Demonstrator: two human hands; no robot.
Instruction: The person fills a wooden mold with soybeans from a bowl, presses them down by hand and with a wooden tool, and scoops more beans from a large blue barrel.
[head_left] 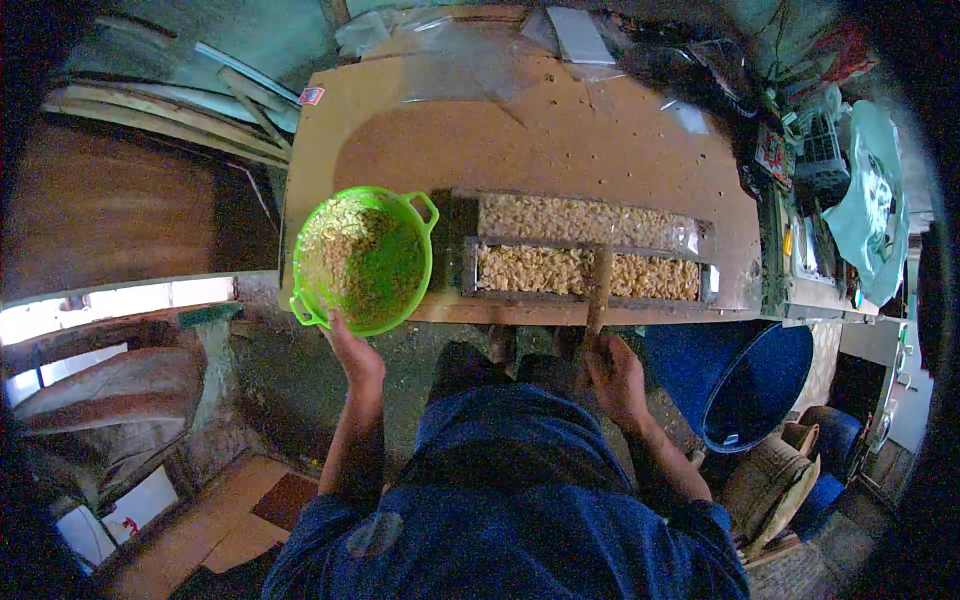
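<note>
My left hand (355,360) grips the near edge of a bright green two-handled basin (427,262), its thumb over the rim. A heap of pale and brown crumbly bits (345,240) lies in the basin, mostly toward its left side. In my right hand (615,378) is a flat wooden stick (599,285), its far end lying across the near long tray. That narrow dark-framed tray (470,270) is filled with pale tan pieces (535,270). Right behind it is a second long tray (590,218) of similar pieces, which looks covered with clear plastic.
Both trays lie along the near edge of a brown worktable (430,130). Plastic sheets (460,50) lie at its back. A blue barrel (755,385) stands at the right, beside a woven basket (770,490). Wooden boards (170,120) lean at the left.
</note>
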